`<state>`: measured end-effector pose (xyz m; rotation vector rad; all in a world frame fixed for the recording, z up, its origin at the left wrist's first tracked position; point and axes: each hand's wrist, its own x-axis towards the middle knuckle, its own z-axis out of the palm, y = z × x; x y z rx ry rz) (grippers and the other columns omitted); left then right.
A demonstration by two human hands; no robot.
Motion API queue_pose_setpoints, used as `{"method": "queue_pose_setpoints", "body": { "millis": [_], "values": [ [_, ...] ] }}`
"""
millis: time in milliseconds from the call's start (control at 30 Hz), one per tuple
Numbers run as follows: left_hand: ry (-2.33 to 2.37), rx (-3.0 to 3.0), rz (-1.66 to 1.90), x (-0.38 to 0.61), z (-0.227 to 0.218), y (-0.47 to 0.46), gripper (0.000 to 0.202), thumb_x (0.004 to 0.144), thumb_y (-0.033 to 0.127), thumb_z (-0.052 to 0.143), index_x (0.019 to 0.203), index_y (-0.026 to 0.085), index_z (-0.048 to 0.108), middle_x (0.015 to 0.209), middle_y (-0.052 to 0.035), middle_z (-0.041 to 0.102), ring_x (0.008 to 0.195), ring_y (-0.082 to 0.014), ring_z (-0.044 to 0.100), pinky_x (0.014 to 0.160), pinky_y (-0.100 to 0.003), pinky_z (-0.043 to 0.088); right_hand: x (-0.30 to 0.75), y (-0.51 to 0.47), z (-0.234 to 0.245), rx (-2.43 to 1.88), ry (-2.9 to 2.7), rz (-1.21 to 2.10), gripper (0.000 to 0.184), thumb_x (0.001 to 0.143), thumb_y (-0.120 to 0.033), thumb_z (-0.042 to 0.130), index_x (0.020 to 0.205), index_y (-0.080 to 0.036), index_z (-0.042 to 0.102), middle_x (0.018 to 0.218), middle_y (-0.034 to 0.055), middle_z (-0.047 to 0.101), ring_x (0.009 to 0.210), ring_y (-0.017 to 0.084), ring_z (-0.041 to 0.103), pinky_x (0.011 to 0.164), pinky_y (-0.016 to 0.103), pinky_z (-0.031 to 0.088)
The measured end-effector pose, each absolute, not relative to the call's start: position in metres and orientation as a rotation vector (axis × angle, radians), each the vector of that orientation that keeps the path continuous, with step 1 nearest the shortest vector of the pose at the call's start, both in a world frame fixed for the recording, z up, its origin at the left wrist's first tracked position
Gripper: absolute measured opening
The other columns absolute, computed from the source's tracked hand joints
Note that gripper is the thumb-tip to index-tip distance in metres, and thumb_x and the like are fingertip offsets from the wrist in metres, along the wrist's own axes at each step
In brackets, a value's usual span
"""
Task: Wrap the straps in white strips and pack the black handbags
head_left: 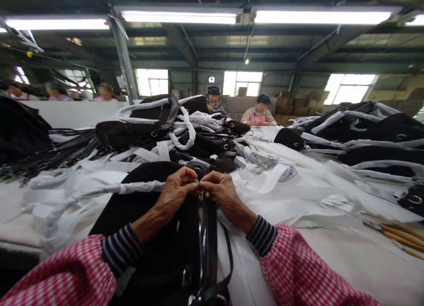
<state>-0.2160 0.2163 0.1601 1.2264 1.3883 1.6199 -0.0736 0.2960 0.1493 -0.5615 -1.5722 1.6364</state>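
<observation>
A black bag lies in front of me, with a silver zipper running along its right side. My left hand and my right hand meet above the zipper's far end, fingertips pinched together. Whatever is between the fingers is too small to make out. A strap wrapped in white paper passes under my left wrist from the left. Near the bag's lower end, metal rings and a thin black strap show.
Black bags with white-wrapped straps are heaped ahead; another pile stands at right. White paper sheets cover much of the table. Pliers with orange handles lie at right. Dark straps lie at left. A co-worker sits across.
</observation>
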Motion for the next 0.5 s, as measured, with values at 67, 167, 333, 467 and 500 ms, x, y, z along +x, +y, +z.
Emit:
{"method": "queue_pose_setpoints", "body": {
  "millis": [67,167,333,467,500],
  "values": [
    [1.361,1.199,1.624,-0.216,0.16,0.217,0.032,0.068,0.026,0.083,0.09,0.017,0.061,0.075,0.0039,0.066,0.066,-0.0126,0.066,0.065,-0.025,0.055,-0.074,0.296,0.148,-0.55,-1.56,1.613,0.02,0.069,-0.03,0.083,0.069,-0.016,0.068,0.053,-0.0043,0.057,0.047,0.007,0.043,0.045,0.02,0.029],
    [1.312,1.166,1.602,-0.219,0.157,0.219,0.036,0.067,0.026,0.085,0.093,0.016,0.062,0.074,0.0033,0.068,0.063,-0.0128,0.066,0.064,-0.025,0.056,-0.077,0.296,0.145,-0.534,-1.534,1.609,0.024,0.066,-0.031,0.085,0.066,-0.015,0.066,0.056,-0.0043,0.058,0.049,0.006,0.042,0.047,0.021,0.03],
    [1.384,1.222,1.443,-0.225,0.164,0.217,0.043,0.073,0.037,0.085,0.104,0.016,0.065,0.094,-0.0052,0.077,0.079,-0.0188,0.074,0.075,-0.03,0.059,-0.07,0.305,0.165,-0.518,-1.727,1.627,0.02,0.071,-0.032,0.079,0.075,-0.014,0.071,0.057,-0.002,0.061,0.046,0.008,0.048,0.041,0.02,0.029],
    [1.603,1.404,1.328,-0.225,0.191,0.194,0.053,0.075,0.046,0.083,0.119,0.022,0.068,0.125,-0.0082,0.073,0.098,-0.0251,0.074,0.073,-0.029,0.059,-0.026,0.319,0.201,-0.478,-1.841,1.389,0.021,0.078,-0.03,0.073,0.091,-0.015,0.073,0.074,0.0017,0.069,0.058,0.013,0.062,0.042,0.02,0.033],
    [1.688,1.442,1.286,-0.228,0.197,0.185,0.054,0.074,0.047,0.083,0.121,0.024,0.069,0.124,-0.0067,0.074,0.098,-0.0252,0.074,0.071,-0.028,0.059,-0.01,0.321,0.206,-0.487,-1.896,1.312,0.019,0.08,-0.03,0.072,0.092,-0.015,0.073,0.075,0.0018,0.068,0.06,0.014,0.063,0.044,0.021,0.035]
  ]
}}
